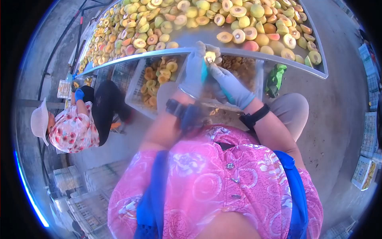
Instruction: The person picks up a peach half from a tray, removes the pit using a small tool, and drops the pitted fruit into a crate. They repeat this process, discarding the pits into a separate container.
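Note:
At the near edge of the metal-rimmed table [183, 51], a small pale-yellow peach half [209, 57] is pinched in the fingers of my left hand [193, 73]. My right hand [234, 85] comes in from the other side with its fingers closed against the fruit; whether a small tool sits in it is hidden. Both hands wear grey gloves with teal palms. Halved peaches [238, 36], some with the pit showing, are heaped on the table. Below my hands, a crate [137, 89] contains hollowed peach halves [153, 81], and brown pits or scraps [238, 65] lie to the right.
A green bag [276, 79] hangs or lies beside the crate, under the table edge. My knees flank the crates. At left sits a co-worker [75, 123] in a white hat and blue glove. Stacked crates [89, 199] stand behind at left, with more crates [370, 133] along the right.

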Demonstrator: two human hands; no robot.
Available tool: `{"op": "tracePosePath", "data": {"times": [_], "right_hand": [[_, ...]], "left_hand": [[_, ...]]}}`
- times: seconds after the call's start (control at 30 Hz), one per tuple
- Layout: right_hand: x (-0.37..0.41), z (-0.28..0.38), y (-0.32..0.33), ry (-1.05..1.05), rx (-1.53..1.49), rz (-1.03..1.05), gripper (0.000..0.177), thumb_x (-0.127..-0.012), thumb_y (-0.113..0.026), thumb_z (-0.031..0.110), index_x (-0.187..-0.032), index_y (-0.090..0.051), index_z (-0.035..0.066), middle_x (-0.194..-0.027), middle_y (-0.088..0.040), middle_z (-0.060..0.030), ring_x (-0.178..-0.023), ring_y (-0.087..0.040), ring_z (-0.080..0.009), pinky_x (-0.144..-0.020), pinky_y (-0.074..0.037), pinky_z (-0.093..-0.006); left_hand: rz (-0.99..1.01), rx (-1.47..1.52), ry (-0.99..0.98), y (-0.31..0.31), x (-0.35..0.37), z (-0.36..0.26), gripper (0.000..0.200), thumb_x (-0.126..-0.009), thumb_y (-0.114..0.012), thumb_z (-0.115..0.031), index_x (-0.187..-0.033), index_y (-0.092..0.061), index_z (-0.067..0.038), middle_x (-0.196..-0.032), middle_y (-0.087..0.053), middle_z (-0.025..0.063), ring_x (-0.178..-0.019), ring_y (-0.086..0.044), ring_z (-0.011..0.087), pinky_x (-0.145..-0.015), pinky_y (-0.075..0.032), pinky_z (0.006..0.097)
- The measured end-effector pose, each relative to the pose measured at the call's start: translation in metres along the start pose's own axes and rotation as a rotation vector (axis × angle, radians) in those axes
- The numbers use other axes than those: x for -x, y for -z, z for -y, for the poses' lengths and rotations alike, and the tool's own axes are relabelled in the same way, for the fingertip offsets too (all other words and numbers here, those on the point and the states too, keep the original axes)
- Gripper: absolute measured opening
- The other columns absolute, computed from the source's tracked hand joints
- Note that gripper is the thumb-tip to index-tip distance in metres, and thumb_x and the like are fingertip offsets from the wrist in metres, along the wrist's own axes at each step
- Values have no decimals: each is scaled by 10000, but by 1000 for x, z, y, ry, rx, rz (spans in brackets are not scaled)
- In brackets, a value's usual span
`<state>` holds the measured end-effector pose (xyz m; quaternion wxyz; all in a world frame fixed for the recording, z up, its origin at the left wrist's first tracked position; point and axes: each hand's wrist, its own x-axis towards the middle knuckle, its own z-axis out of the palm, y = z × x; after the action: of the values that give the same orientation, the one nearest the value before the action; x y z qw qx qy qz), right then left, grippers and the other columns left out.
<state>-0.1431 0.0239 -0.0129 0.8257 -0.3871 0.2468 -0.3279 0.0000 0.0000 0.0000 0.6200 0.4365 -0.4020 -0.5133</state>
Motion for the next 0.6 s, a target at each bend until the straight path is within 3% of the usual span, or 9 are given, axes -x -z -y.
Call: {"op": "tracePosePath", "data": {"times": [0.07, 0.2, 0.33, 0.43, 0.5, 0.57, 0.6], "right_hand": [[15, 15, -6, -126, -63, 137, 392, -976, -506, 487, -1099, -584, 123, -664, -439, 98, -499, -362, -16, -417, -266, -187], [11, 6, -4, -222, 9, 171, 375, -979, -509, 476, -1043, -585, 114, -707, -474, 96, -533, -363, -19, -455, -274, -179], [12, 1, -5, -225, -23, 191, 346, -987, -501, 462, -1006, -579, 126, -707, -474, 90, -538, -371, -21, -456, -278, -175], [7, -1, -4, -311, -99, 267, 345, -995, -486, 454, -971, -570, 120, -699, -472, 83, -539, -391, -23, -457, -283, -167], [3, -11, -2, -398, -471, 509, 363, -1007, -455, 455, -971, -548, 105, -658, -426, 78, -472, -370, -34, -404, -277, -188], [-1, -22, -3, -448, -629, 611, 400, -1013, -408, 482, -975, -533, 104, -600, -368, 74, -404, -336, -33, -343, -257, -195], [-3, -26, -4, -493, -789, 705, 438, -1019, -362, 510, -979, -519, 102, -542, -309, 70, -336, -303, -33, -282, -236, -203]], "left_hand": [[29, -3, 125, 1, 3, -9, 628, -918, -479, -636, -879, -624, -25, -878, -659, 152, -784, -656, 275, -721, -573, 409], [174, 67, 256, 13, 9, -19, 677, -907, -471, -666, -806, -620, -13, -845, -654, 128, -733, -644, 221, -708, -557, 359], [260, -252, 99, 22, 12, -17, 700, -935, -435, -649, -748, -625, -1, -754, -649, 98, -708, -626, 181, -660, -514, 300], [331, -192, 89, 24, 17, -24, 662, -935, -465, -625, -749, -633, -12, -741, -623, 74, -699, -579, 156, -679, -484, 292], [313, -162, 103, 25, 17, -26, 639, -939, -473, -610, -711, -616, -30, -699, -602, 81, -685, -577, 180, -667, -488, 300], [438, 209, 199, 33, 17, -17, 604, -939, -478, -601, -730, -594, -47, -733, -594, 97, -688, -583, 227, -666, -499, 319], [435, 212, 193, 31, 22, -21, 604, -939, -478, -601, -730, -594, -47, -733, -594, 97, -688, -583, 227, -666, -499, 319]]}}
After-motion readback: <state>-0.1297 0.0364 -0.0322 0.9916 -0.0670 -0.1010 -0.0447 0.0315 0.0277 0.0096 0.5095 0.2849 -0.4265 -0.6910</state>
